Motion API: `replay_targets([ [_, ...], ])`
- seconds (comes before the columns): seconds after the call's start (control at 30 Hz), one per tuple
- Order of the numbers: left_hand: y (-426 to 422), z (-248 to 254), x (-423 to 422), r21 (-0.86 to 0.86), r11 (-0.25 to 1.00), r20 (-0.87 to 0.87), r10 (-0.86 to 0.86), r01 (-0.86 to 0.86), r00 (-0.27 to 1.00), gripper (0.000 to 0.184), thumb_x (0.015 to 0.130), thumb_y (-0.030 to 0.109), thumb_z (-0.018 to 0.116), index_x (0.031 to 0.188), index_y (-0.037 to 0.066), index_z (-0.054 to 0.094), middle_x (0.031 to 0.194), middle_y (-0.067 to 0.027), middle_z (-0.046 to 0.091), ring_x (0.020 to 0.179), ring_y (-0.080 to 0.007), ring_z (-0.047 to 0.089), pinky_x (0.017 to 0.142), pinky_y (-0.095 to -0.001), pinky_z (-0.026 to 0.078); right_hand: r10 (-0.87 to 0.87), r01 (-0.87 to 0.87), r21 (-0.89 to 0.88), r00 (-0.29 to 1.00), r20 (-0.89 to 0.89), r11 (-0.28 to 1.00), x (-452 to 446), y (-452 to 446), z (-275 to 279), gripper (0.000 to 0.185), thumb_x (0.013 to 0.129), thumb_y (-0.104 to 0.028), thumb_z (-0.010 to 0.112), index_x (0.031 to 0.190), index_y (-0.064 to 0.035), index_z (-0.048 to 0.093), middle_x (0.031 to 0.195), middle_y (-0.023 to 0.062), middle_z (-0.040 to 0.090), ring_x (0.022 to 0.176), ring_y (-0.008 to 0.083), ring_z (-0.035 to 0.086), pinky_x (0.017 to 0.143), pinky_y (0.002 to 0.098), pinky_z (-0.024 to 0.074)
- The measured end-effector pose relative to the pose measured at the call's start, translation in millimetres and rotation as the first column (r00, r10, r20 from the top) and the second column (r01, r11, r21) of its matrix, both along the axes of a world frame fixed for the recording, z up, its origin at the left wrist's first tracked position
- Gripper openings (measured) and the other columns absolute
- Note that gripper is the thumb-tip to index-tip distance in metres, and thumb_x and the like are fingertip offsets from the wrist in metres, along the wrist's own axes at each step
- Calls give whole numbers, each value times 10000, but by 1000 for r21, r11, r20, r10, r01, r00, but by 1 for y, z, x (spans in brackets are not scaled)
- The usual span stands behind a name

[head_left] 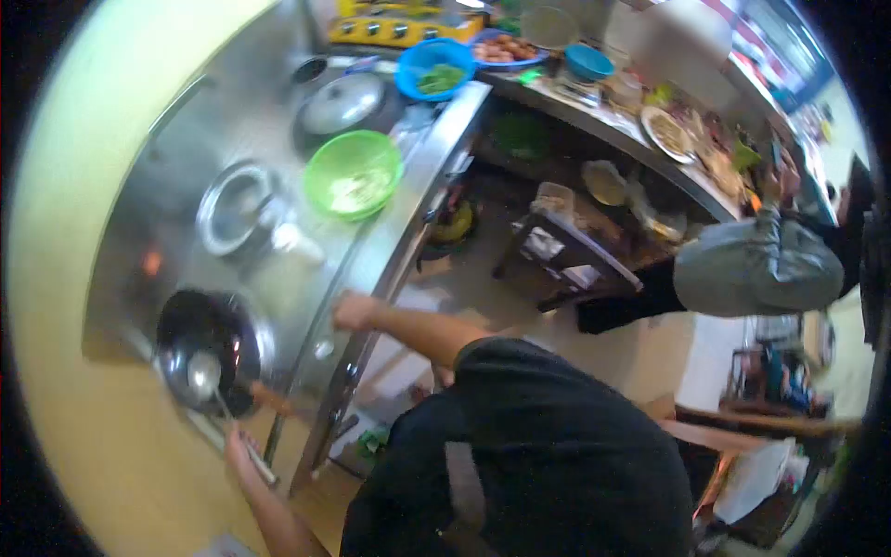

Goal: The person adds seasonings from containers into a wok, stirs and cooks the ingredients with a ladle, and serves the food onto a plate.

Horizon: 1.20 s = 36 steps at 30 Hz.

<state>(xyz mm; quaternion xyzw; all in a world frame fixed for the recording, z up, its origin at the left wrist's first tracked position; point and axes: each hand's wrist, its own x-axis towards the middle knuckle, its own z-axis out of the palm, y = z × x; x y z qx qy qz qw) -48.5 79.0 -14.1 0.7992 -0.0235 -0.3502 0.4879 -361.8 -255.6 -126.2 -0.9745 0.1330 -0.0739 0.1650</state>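
Note:
My left hand [239, 447] is closed around the long handle of a metal ladle [203, 375]. The ladle's bowl hangs inside a dark wok [193, 325] on the steel stove top. A brown wooden handle [269, 399] sticks out from the wok's side near my left hand. My right hand [356, 311] is curled over the front edge of the steel counter [413, 158]. Blur hides what, if anything, its fingers hold. Beyond it stand a light green basin [320, 181] with pale contents and a round metal pot or ring [204, 223].
At the back are a large lidded pan [343, 102], a blue basin [408, 84] of greens and a bowl of eggs [506, 50]. A co-worker [756, 269] stands at the right counter, near a plate of food [666, 135]. A low stool [580, 241] sits on the floor.

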Motion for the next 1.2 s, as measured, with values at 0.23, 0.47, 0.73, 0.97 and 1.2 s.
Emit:
replay_targets([
  [0.23, -55, 56, -82, 32, 999, -13, 35, -35, 999, 251, 848, 305, 613, 814, 107, 463, 625, -59, 517, 482, -200, 500, 451, -317, 423, -210, 220, -28, 957, 199, 975, -42, 21, 39, 154, 742, -206, 561, 853, -194, 666, 913, 8, 612, 933, 202, 559, 856, 398, 398],
  [0.47, -168, 65, -128, 194, 971, 549, -226, 141, 805, 348, 816, 237, 642, 989, 20, 432, 832, -136, 525, 704, -266, 517, 656, -359, 412, -369, 178, 620, 909, 193, 764, -190, 48, 14, 389, 788, -212, 581, 1174, -162, 593, 1041, 137, 603, 966, 339, 574, 813, 456, 457],
  [0.73, -296, 66, -265, 340, 791, 891, -444, 508, 95, 551, 778, 160, 675, 1190, -79, 397, 1069, -225, 533, 958, -342, 537, 891, -408, 399, -742, 611, 711, 643, -189, 348, -491, 103, -141, 386, 789, -221, 579, 1140, -62, 597, 1075, 186, 619, 963, 353, 589, 856, 433, 471],
  [0.97, -394, 61, -611, 537, 95, 598, -744, 838, -299, 784, 761, 147, 667, 1410, 10, 248, 1380, -235, 327, 1247, -387, 348, 1068, -415, 265, -612, 783, 536, 263, -746, -317, -634, 170, -159, 446, 753, -318, 628, 1124, -71, 615, 1112, 128, 625, 1017, 340, 583, 897, 409, 461],
  [1.2, -387, 14, -701, 536, -156, 503, -730, 830, -462, 755, 747, 173, 682, 1377, 2, 302, 1348, -254, 353, 1250, -407, 352, 1056, -432, 286, -790, 836, 461, 55, -611, -297, -683, 251, -208, 430, 799, -329, 602, 1166, -106, 597, 1145, 131, 606, 1041, 314, 575, 919, 408, 443],
])
